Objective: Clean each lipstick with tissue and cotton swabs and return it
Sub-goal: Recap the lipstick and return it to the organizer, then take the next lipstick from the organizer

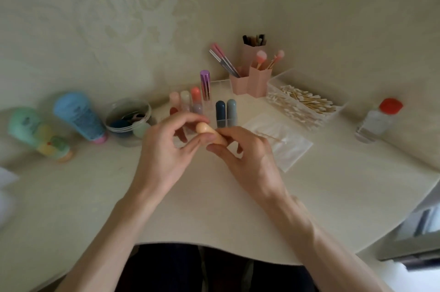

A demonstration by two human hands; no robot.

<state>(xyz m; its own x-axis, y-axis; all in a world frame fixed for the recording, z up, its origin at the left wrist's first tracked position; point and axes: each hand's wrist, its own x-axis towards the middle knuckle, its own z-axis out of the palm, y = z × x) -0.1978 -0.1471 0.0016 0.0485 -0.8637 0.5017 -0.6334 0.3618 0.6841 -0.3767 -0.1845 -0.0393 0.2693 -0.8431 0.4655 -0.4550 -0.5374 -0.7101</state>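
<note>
Both hands hold one peach lipstick [210, 133] just above the table [214, 208], the left hand [166, 148] pinching its round top and the right hand [242, 158] gripping its lower end, right in front of the clear stand [222, 122] with more lipsticks.

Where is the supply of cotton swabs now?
In the head view, the cotton swabs lie in a clear tray at the back right, beside the pink brush holders and behind the tissue.
</note>
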